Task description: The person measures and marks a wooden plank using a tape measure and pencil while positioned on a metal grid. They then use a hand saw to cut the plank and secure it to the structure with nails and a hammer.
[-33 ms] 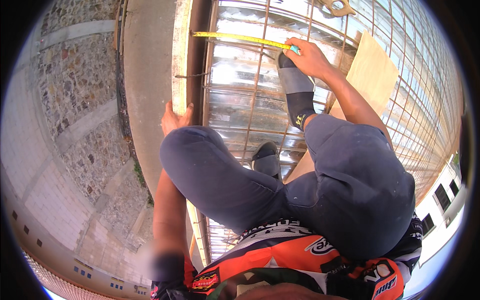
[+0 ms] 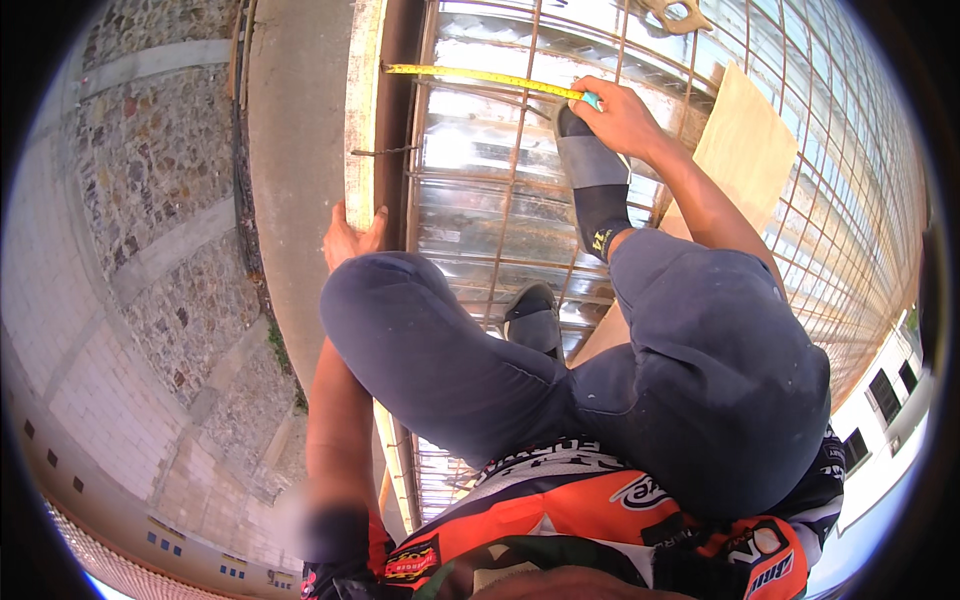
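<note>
My right hand (image 2: 617,118) is closed round a tape measure (image 2: 592,101); only a bit of its teal case shows. The yellow blade (image 2: 480,75) is drawn out to the left, slightly bowed, with its end at the inner side of a long wooden board (image 2: 362,110). Just in front of my left knee, my left hand (image 2: 352,238) grips that board, thumb on the inner side and fingers over the outer side. Part of this hand is hidden by the knee. Beneath the blade lies a rusty steel rebar grid (image 2: 513,165) over shiny ribbed metal sheeting (image 2: 460,205).
My shoes (image 2: 590,150) rest among the bars. A thin wire or rod (image 2: 385,151) crosses the board. To the right lies a plywood piece (image 2: 745,150). Beyond the board is a drop toward a concrete strip (image 2: 295,150) and a stone wall (image 2: 160,150). A brown ring-shaped thing (image 2: 680,12) lies at the far edge.
</note>
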The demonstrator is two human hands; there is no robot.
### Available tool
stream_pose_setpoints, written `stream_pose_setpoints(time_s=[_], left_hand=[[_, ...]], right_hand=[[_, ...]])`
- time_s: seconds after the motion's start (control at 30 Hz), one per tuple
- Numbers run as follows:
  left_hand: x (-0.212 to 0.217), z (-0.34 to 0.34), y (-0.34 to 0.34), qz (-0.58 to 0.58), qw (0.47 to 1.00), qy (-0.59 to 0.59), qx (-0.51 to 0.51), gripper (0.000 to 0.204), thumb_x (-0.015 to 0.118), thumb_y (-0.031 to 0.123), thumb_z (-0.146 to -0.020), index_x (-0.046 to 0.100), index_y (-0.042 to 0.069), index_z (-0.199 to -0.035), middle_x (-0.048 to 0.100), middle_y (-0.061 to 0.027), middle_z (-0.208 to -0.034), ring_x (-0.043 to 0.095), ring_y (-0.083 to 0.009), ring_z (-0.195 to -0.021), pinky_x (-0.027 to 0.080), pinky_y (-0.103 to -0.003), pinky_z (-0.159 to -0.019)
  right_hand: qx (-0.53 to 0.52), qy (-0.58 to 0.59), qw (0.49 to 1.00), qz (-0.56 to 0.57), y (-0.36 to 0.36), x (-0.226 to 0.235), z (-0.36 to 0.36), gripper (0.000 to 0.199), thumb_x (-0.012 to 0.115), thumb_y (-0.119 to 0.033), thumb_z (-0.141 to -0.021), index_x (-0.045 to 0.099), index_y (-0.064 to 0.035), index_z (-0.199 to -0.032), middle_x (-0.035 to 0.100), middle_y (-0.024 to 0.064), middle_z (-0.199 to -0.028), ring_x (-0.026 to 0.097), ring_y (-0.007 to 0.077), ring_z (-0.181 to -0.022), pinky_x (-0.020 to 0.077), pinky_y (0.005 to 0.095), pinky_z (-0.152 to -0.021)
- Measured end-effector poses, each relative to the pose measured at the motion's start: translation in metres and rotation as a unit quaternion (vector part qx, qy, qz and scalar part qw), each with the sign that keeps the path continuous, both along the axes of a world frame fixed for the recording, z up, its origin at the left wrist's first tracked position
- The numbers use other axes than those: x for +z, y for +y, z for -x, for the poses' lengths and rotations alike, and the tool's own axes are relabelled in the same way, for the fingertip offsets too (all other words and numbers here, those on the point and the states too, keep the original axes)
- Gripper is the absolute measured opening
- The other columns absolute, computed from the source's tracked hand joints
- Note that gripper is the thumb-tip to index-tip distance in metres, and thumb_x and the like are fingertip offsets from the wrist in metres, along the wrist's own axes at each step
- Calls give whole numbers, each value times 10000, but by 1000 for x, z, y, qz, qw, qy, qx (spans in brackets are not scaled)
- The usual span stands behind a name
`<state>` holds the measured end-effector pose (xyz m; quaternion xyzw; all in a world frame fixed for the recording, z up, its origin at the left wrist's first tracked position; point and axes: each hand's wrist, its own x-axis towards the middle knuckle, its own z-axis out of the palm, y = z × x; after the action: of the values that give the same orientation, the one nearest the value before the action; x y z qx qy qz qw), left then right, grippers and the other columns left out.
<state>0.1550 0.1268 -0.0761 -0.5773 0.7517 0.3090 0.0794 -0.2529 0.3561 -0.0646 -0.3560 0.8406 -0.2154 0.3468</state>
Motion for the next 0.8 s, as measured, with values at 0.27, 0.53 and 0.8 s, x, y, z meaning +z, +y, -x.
stream_pose_setpoints(time_s=[0.27,0.53,0.8], left_hand=[[2,-3,-1,-11,1000,19,5,689,859,454,-889,663,40,-1404,797,-258,-1165,760,-457,-1119,570,-512,-990],[15,7,3,-15,1000,13,12,684,858,425,-893,657,18,-1404,800,-244,-1168,767,-422,-1123,570,-487,-999],[23,10,5,-29,999,21,20,700,837,441,-887,654,24,-1419,798,-235,-1196,769,-398,-1135,571,-481,-1008]], right_hand=[[-4,-9,1000,4,5,-4,-1,376,644,-372,-1028,729,-106,-1279,754,242,-1040,707,399,-962,541,492,-871],[-7,2,1000,5,3,-9,-1,385,650,-379,-1023,727,-99,-1276,754,232,-1019,709,388,-934,542,487,-848],[-6,-4,1000,-19,3,-8,2,378,694,-351,-1039,717,-85,-1307,741,149,-960,677,258,-849,530,396,-797]])
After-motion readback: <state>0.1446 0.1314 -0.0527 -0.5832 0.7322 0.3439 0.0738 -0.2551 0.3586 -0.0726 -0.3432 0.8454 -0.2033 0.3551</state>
